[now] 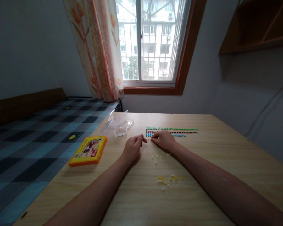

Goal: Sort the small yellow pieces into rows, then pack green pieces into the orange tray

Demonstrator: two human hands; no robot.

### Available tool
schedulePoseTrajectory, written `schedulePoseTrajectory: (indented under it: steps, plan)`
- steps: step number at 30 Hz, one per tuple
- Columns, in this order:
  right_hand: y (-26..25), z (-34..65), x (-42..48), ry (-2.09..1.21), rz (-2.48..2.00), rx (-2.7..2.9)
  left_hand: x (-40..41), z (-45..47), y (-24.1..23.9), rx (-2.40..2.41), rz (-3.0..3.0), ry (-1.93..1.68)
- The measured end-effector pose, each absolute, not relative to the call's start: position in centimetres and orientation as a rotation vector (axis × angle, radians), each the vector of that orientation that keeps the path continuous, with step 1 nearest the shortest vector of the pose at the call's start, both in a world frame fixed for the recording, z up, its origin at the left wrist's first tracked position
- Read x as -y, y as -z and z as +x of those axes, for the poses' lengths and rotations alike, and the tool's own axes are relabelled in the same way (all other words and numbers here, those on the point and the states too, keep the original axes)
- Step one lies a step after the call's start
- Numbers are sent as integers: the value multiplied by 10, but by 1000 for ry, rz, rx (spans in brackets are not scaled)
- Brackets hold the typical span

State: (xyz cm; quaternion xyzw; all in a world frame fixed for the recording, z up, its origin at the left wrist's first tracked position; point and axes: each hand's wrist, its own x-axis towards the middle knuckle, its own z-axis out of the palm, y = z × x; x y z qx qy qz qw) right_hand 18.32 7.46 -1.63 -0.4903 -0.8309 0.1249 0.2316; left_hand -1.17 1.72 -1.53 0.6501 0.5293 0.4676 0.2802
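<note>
My left hand (132,146) rests on the wooden table, its index finger stretched toward small pale pieces beside the rows and its other fingers curled. My right hand (164,140) lies just across from it, thumb and fingertips pinched together at the table; whatever is between them is too small to make out. Rows of tiny building bricks run left to right beyond the hands: a green row (172,128), a brown row (187,132) and a blue row (180,136). The right hand hides part of the brown and blue rows. Loose cream pieces (157,156) are scattered nearer me.
Yellow and white pieces (163,181) lie between my forearms. To the left are a yellow-orange box (88,151) and clear plastic trays (120,124). A bed with a checked cover (49,141) adjoins the wooden table (226,150). A window and curtain are behind.
</note>
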Motion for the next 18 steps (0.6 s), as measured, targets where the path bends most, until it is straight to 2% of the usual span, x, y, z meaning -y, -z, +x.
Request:
schedulePoseTrajectory:
  steps: [18]
  plan:
    - [18, 182, -73, -348, -1332, 2248, -10, -9, 7, -1516, 1797, -1233]
